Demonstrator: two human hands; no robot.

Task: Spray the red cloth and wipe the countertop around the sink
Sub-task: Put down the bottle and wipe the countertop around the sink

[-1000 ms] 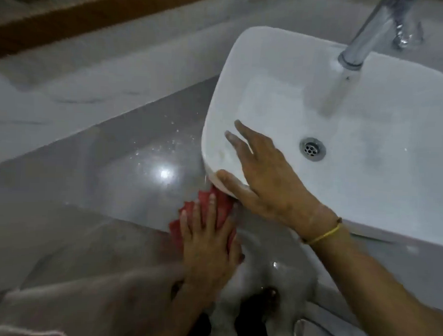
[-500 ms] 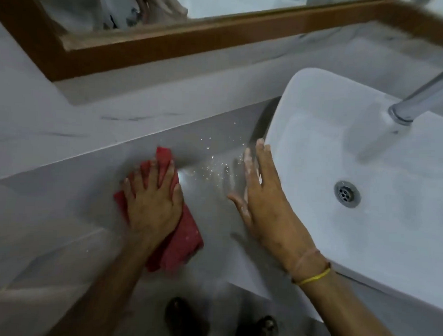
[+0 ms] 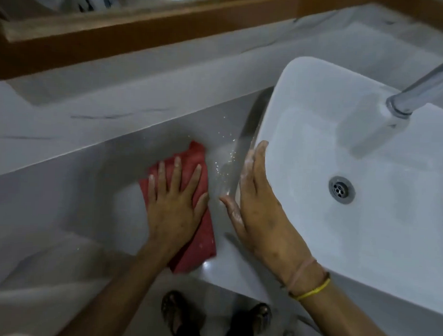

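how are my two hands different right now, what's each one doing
The left hand lies flat, fingers spread, pressing the red cloth on the countertop; the right hand holds nothing and rests against the sink rim, fingers together. The right wrist wears bands; the left wrist is bare. Both are palm down.

The cloth (image 3: 189, 204) is plain red, no pattern. The countertop (image 3: 76, 193) is glossy grey with tiny sparkly flecks, and the wall behind is pale marble with dark veins. White sink (image 3: 318, 95), chrome tap (image 3: 424, 89), brown wood mirror frame (image 3: 145, 32), yellow wristband (image 3: 314, 291).
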